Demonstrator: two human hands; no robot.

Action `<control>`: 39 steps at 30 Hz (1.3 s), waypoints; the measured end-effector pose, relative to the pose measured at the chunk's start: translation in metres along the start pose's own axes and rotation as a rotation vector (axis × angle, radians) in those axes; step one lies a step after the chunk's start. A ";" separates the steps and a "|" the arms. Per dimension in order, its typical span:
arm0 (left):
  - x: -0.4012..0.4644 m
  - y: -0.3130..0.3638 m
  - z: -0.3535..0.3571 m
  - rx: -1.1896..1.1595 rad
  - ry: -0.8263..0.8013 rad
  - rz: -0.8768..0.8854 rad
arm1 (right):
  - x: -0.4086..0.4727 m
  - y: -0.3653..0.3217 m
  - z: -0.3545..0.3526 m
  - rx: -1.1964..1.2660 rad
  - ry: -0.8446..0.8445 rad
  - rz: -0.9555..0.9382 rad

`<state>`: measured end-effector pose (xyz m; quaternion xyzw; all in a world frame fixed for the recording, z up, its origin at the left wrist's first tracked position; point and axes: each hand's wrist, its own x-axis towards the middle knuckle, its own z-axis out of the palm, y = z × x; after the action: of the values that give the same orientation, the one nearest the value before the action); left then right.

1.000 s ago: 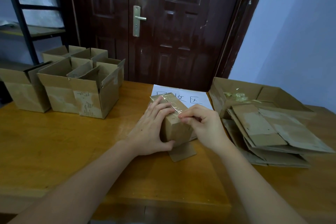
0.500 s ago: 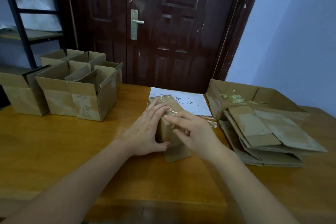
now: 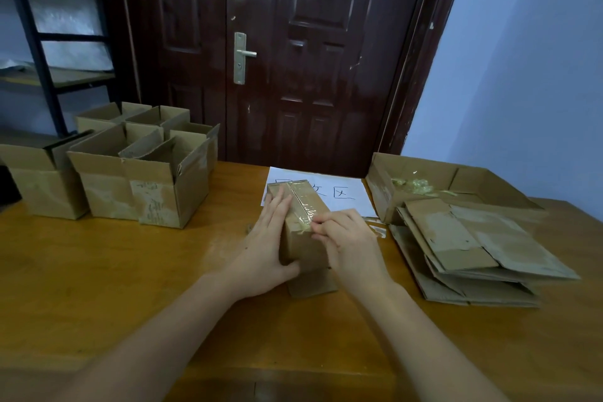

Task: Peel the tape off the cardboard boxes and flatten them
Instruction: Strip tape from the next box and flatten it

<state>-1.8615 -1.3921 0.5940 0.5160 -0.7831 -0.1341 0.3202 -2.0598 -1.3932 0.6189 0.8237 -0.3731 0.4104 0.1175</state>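
Observation:
A small taped cardboard box (image 3: 301, 246) stands on the wooden table (image 3: 98, 271) in front of me, with a flap spread on the table at its near side. Clear tape (image 3: 303, 202) runs along its top seam. My left hand (image 3: 267, 251) grips the box's left side, fingers along the top and thumb on the near face. My right hand (image 3: 346, 238) pinches the loosened near end of the tape at the top front edge.
Several open cardboard boxes (image 3: 137, 179) stand at the table's left. A stack of flattened boxes (image 3: 473, 248) lies at the right, behind it an open box (image 3: 470, 179) holding crumpled tape. A white sheet (image 3: 339, 196) with writing lies behind the held box. A dark door is beyond the table.
My right hand's fingers have closed on the tape end at the box's top front edge, and the tape is lifted and wrinkled there. My left hand keeps its hold.

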 end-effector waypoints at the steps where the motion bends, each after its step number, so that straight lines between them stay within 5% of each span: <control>1: -0.002 0.005 0.007 -0.063 0.041 -0.046 | 0.001 -0.003 0.001 -0.019 0.017 0.004; 6: 0.000 0.025 0.027 -0.202 0.228 -0.250 | 0.000 -0.015 -0.001 -0.066 -0.072 0.065; 10: 0.005 0.012 0.021 -0.178 0.178 -0.219 | 0.014 -0.011 -0.010 -0.063 -0.160 0.223; 15: 0.011 -0.003 0.011 -0.228 0.100 -0.144 | 0.019 -0.013 -0.021 0.225 -0.034 0.442; 18: 0.012 -0.008 0.007 -0.227 0.054 -0.114 | 0.016 -0.005 -0.029 0.412 -0.134 0.515; 21: 0.012 -0.009 0.006 -0.248 0.044 -0.091 | 0.007 0.001 -0.025 0.276 -0.307 0.400; 26: 0.016 -0.014 0.000 -0.245 -0.019 -0.114 | -0.006 -0.002 -0.010 0.150 -0.065 0.142; 34: 0.024 -0.024 -0.008 -0.316 -0.131 -0.136 | 0.006 -0.007 -0.014 0.208 -0.111 0.307; 39: 0.027 -0.026 -0.010 -0.347 -0.152 -0.128 | -0.005 0.000 -0.019 0.125 -0.394 0.224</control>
<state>-1.8435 -1.4261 0.5979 0.4900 -0.7358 -0.3258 0.3352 -2.0730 -1.3812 0.6277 0.8470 -0.4519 0.2746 -0.0549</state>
